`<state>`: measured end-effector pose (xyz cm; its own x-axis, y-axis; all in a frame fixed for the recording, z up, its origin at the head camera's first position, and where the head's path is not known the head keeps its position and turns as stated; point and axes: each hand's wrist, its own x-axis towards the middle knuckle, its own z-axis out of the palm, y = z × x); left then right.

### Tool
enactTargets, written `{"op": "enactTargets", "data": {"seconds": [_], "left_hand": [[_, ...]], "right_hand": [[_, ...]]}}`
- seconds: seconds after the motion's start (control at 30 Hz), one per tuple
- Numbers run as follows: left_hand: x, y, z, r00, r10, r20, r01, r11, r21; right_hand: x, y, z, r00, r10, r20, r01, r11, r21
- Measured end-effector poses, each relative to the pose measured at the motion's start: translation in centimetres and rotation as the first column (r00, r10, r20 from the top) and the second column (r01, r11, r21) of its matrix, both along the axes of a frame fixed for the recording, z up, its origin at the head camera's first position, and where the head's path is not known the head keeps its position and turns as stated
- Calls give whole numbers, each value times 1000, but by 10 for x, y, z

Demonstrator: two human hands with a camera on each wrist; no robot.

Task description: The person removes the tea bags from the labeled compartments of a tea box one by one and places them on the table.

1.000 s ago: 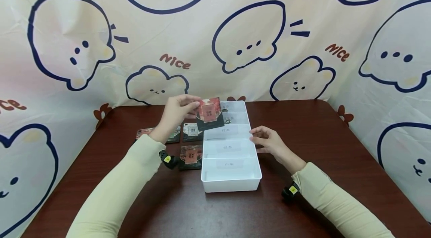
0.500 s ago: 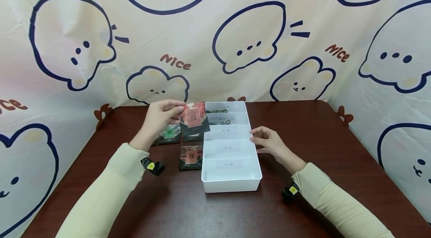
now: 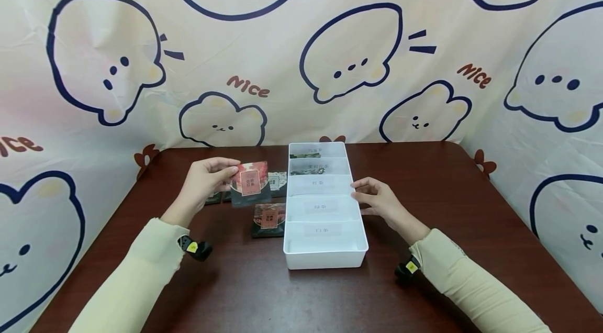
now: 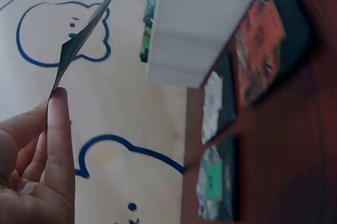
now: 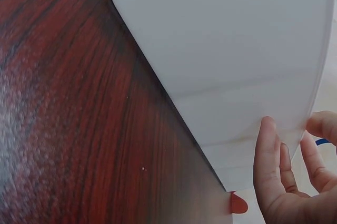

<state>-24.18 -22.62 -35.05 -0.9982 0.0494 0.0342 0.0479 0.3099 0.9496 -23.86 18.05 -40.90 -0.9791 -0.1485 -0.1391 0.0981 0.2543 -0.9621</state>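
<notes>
My left hand [image 3: 200, 184] pinches a flat tea sachet [image 3: 250, 182] by its left edge, thumb against fingers. The sachet has a red top, a dark base and a reddish label; the left wrist view shows it edge-on. It is held left of a long white divided box [image 3: 325, 261], overlapping the sachets behind it. My right hand [image 3: 383, 201] rests its fingertips at the box's right side, near the rim, fingers loosely extended. In the right wrist view, one finger [image 5: 266, 155] lies along the outer wall.
A dark sachet with a reddish label [image 3: 269, 219] lies beside the box. Behind are a white-labelled sachet [image 3: 278, 182] and a green-labelled one [image 4: 214, 181]. The box's compartments bear paper labels; the two far ones contain sachets [image 3: 308, 171]. A cartoon-print cloth [image 3: 282, 34] backs the table.
My left hand has drawn the sachet away from over the box, leftward and toward me, baring the far compartments. My right hand stays at the box's side.
</notes>
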Motion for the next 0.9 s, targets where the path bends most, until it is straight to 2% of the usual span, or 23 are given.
{"op": "enactTargets", "data": {"seconds": [0.53, 0.9], "left_hand": [[1, -38, -36, 989, -3, 147, 12, 998, -62], [1, -42, -58, 982, -23, 190, 47, 991, -124]], "right_hand": [[0, 2, -2, 1000, 5, -3, -5, 1000, -13], [1, 0, 1, 1000, -3, 9, 3, 1000, -16]]}}
